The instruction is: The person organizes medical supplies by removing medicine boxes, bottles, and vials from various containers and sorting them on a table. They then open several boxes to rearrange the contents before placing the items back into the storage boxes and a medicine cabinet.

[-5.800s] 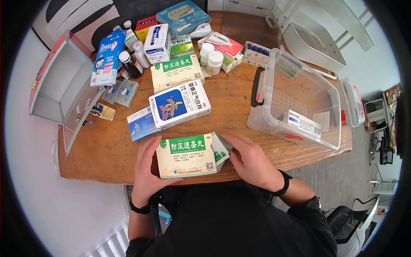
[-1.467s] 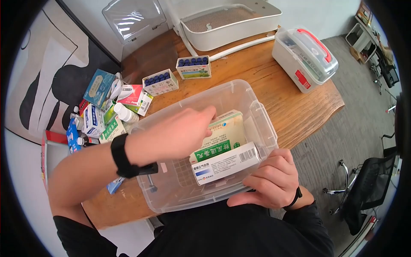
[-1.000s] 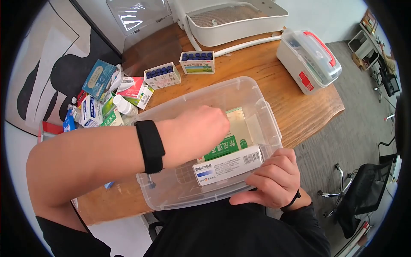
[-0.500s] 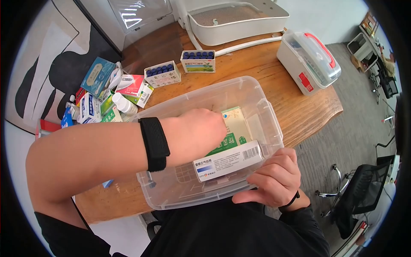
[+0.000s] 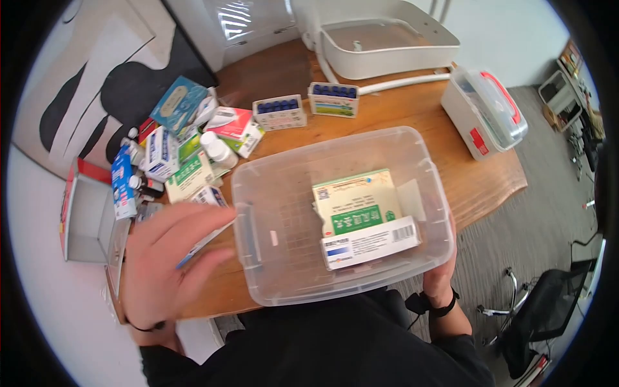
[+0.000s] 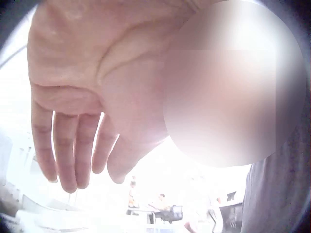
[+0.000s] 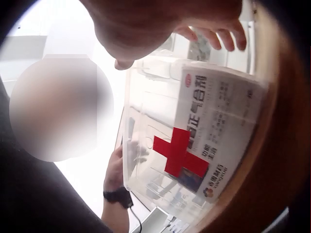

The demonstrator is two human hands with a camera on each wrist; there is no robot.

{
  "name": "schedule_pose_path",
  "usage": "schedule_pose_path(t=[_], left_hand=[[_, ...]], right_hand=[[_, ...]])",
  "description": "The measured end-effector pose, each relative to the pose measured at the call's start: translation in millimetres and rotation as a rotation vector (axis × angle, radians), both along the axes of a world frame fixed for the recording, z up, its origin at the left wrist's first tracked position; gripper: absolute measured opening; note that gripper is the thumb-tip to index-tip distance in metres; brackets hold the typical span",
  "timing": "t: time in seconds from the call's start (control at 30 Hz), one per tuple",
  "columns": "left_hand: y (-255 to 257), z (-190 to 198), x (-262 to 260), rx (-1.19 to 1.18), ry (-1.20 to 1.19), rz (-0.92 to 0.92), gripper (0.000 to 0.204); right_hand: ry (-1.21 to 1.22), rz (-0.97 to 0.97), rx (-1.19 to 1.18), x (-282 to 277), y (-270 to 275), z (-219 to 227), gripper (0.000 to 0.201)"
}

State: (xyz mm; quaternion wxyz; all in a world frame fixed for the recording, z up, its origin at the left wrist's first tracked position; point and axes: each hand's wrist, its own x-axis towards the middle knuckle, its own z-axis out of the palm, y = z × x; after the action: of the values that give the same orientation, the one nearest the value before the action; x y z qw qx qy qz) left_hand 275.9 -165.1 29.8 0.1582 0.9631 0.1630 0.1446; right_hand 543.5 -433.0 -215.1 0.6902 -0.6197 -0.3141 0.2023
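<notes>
The plastic bin (image 5: 278,276) lay mid-frame, its long axis running left to right, rising slightly rightward. The left hand (image 5: 173,258), fingers loosely apart, was near its left end; the right hand (image 5: 442,274), grip unclear, met its right end.

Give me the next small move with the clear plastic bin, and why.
I'd probably grip the left end of the clear plastic bin with the left hand: it is open, close to that end, and the right hand is at the other. The bin seems to overhang the front edge of the wooden table, so holding both ends should steady it.
</notes>
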Motion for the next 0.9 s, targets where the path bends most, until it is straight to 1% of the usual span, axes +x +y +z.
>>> schedule_pose_path(t=[0.03, 0.07, 0.1, 0.13, 0.17, 0.23, 0.27, 0.3, 0.33, 0.37, 0.4, 0.47, 0.5, 0.53, 0.57, 0.63, 0.67, 0.8, 0.9], left_hand=[[-3.4, -18.4, -26.6, -0.101, -0.079, 0.108, 0.047], [-5.1, -45.1, -50.6, -0.203, -0.163, 0.213, 0.045], [-7.4, -75.6, -71.7, -0.293, -0.175, 0.294, 0.052], [-9.8, -102.4, -88.2, -0.386, -0.189, 0.369, 0.059], [-18.5, -119.9, -96.0, -0.391, -0.198, 0.382, 0.059], [-40.9, -147.3, -99.1, -0.629, -0.206, 0.387, 0.08], [-44.9, -156.8, -100.5, -0.632, -0.219, 0.401, 0.08], [-50.8, -162.8, -100.7, -0.656, -0.174, 0.316, 0.084], [-55.0, -170.3, -102.0, -0.675, -0.132, 0.232, 0.089], [-59.0, -176.7, -102.5, -0.654, -0.089, 0.179, 0.088], [-61.9, -182.3, -103.4, -0.621, -0.045, 0.142, 0.088], [-64.3, -189.1, -111.3, -0.564, -0.088, 0.199, 0.087], [-62.5, -191.6, -116.4, -0.601, -0.101, 0.166, 0.086], [-62.0, -191.7, -120.4, -0.649, -0.115, 0.13, 0.085], [-56.5, -190.8, -126.5, -0.652, -0.112, 0.085, 0.084], [-48.7, -189.1, -136.5, -0.641, -0.088, 0.071, 0.084], [-45.3, -189.7, -141.4, -0.618, -0.056, 0.042, 0.084], [-37.8, -195.7, -158.5, -0.605, -0.055, 0.018, 0.082], [-35.6, -200.3, -171.1, -0.604, -0.067, 0.0, 0.08]], right_hand=[[0.083, 0.06, 0.014, -2.0, 5.7, -6.9, 0.123], [0.163, 0.118, 0.022, -4.0, 11.2, -11.8, 0.133], [0.159, 0.136, 0.022, -4.8, 12.2, -17.9, 0.133], [0.049, 0.183, -0.063, -4.8, 11.3, -23.8, 0.127], [-0.064, 0.23, -0.151, -5.2, 11.2, -25.4, 0.122], [-0.049, 0.229, -0.162, -9.7, 19.3, -21.2, 0.119], [-0.029, 0.211, -0.163, -12.5, 25.4, -20.0, 0.116], [-0.033, 0.23, -0.167, -11.4, 22.6, -27.0, 0.116], [-0.167, 0.209, -0.16, -9.2, 14.9, -43.1, 0.116], [-0.295, 0.194, -0.137, -9.6, 14.0, -55.5, 0.116], [-0.11, 0.271, -0.174, -13.7, 20.9, -47.3, 0.119], [-0.113, 0.155, -0.139, -38.4, 35.9, -31.5, 0.115], [-0.108, 0.187, -0.132, -50.8, 54.6, -25.1, 0.115], [-0.115, 0.213, -0.144, -47.6, 55.3, -22.2, 0.115], [-0.128, 0.229, -0.16, -53.4, 59.0, -20.9, 0.114], [-0.164, 0.249, -0.191, -61.4, 82.6, -19.7, 0.114], [-0.184, 0.253, -0.204, -66.6, 85.4, -20.2, 0.114], [-0.265, 0.239, -0.22, -78.4, 82.4, -25.5, 0.113], [-0.309, 0.238, -0.246, -77.4, 63.8, -35.6, 0.112]])
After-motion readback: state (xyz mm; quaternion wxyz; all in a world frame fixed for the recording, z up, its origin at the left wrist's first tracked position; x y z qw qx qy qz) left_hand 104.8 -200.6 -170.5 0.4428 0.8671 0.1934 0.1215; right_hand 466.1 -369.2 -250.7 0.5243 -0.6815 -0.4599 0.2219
